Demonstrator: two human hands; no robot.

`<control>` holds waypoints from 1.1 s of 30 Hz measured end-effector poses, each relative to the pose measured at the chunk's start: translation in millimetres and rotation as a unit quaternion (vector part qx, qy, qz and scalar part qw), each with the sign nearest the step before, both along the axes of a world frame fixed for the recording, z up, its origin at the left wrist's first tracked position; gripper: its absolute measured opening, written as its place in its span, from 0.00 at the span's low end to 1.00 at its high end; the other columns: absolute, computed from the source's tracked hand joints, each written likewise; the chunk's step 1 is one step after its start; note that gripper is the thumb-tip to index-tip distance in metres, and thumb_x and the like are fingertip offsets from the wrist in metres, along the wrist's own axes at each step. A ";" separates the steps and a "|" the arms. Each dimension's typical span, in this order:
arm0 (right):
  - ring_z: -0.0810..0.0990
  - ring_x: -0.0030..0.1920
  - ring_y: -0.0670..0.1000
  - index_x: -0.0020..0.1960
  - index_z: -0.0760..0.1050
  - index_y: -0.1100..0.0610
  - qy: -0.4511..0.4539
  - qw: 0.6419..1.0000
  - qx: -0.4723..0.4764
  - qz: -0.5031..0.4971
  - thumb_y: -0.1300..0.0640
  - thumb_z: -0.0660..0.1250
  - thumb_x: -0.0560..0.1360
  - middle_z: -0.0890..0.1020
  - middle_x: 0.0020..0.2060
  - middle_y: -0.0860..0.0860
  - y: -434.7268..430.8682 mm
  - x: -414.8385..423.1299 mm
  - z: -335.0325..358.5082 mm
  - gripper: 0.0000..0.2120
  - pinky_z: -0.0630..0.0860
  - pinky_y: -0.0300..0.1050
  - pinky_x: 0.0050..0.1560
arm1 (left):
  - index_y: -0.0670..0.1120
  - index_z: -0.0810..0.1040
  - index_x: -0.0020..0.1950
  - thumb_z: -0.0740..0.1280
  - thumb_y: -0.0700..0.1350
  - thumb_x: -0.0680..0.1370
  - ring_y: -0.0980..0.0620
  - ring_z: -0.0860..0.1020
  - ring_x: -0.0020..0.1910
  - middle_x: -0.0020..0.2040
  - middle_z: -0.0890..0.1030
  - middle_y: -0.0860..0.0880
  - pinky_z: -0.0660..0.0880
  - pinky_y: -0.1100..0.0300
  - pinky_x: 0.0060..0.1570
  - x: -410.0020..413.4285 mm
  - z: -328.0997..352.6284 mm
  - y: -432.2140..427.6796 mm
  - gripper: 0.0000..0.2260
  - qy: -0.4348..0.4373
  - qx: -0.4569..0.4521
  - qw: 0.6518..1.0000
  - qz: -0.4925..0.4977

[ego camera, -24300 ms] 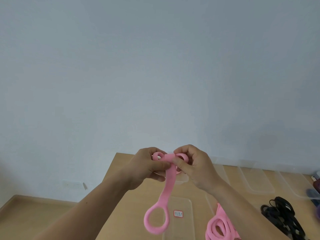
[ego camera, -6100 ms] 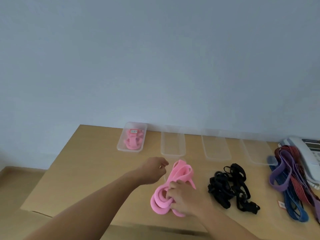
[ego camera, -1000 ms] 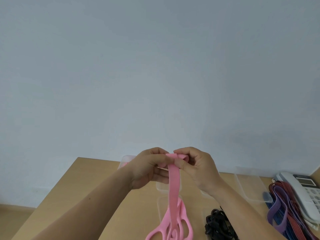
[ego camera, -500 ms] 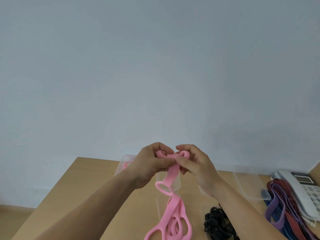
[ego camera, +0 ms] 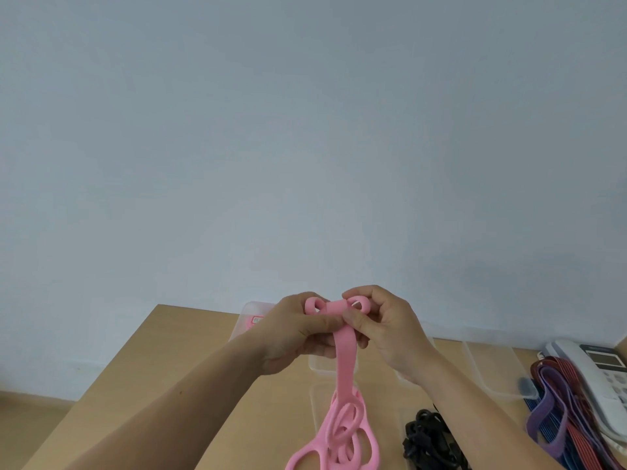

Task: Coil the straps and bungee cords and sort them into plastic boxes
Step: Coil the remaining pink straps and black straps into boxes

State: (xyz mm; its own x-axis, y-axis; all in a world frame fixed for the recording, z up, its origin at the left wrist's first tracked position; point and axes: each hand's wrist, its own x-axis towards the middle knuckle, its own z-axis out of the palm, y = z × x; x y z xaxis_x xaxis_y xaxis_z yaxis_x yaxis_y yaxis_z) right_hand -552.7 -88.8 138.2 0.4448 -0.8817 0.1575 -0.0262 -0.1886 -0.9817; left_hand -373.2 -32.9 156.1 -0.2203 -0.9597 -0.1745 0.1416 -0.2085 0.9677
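I hold a pink strap [ego camera: 345,364] up in front of me with both hands. My left hand [ego camera: 298,330] pinches its folded top from the left, and my right hand [ego camera: 383,327] pinches it from the right. Two small pink loops stick out above my fingers. The rest of the strap hangs down to a pile of pink straps [ego camera: 342,439] on the wooden table [ego camera: 190,351]. A clear plastic box with pink straps inside [ego camera: 249,320] stands at the back, partly hidden by my left hand.
Clear plastic boxes [ego camera: 488,371] line the table's back edge. A heap of black cords [ego camera: 427,442] lies right of the pink pile. Purple, red and blue straps [ego camera: 559,412] lie at the far right beside a white desk phone [ego camera: 597,371].
Over the last second I have folded the top of the pink strap into small loops between my fingers. My hands have stayed at about the same height.
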 end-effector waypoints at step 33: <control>0.79 0.34 0.51 0.53 0.79 0.57 0.016 0.997 0.070 0.013 0.55 0.71 0.76 0.83 0.37 0.56 4.3 7.2 -2.6 0.07 0.76 0.43 0.35 | 0.44 0.82 0.51 0.76 0.41 0.71 0.37 0.84 0.48 0.51 0.84 0.37 0.82 0.49 0.47 -2.3 -19.8 -1.0 0.11 -0.005 -0.121 0.986 0.115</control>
State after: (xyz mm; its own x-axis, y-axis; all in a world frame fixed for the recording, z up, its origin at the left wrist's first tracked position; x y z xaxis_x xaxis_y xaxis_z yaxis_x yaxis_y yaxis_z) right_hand -545.6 -84.5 135.6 0.4701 -0.8824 0.0193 -0.0546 -0.0509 -0.9972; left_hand -375.5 -33.9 136.3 0.0089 -0.9978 0.0650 0.1479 0.0656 0.9868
